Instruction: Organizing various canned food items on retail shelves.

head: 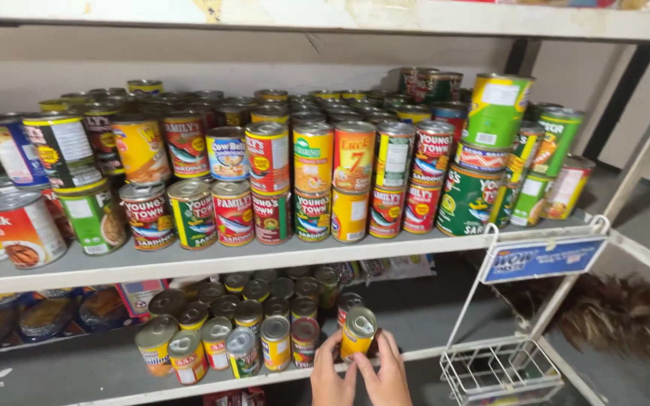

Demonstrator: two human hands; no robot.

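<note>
Both hands are low at the bottom edge now: left hand (330, 378) and right hand (386, 374) are wrapped together around a small yellow-and-orange labelled tin can (358, 332), fingers closed on its sides. It's tilted slightly, silver lid showing, right at the front edge of the lower grey shelf (62, 372). Just to its left stands a cluster of similar small cans (244, 319), lids silver and brown, labels yellow, green and red, packed in rows running back under the shelf above.

Up on the middle grey shelf (212, 259), taller cans stacked two high: red sardine labels (232, 213), a yellow can (350, 214), green ones further right, and one tall bright green can (496, 110) perched on top of the stack. Far left, a squat red-and-white can (25, 228) leans forward.

Right side, a blue rectangular sign (542, 259) hangs on a white wire rack (499, 368), its basket just beside the right hand. Beyond that, a brown feather duster (615, 312) lies on the floor.
</note>
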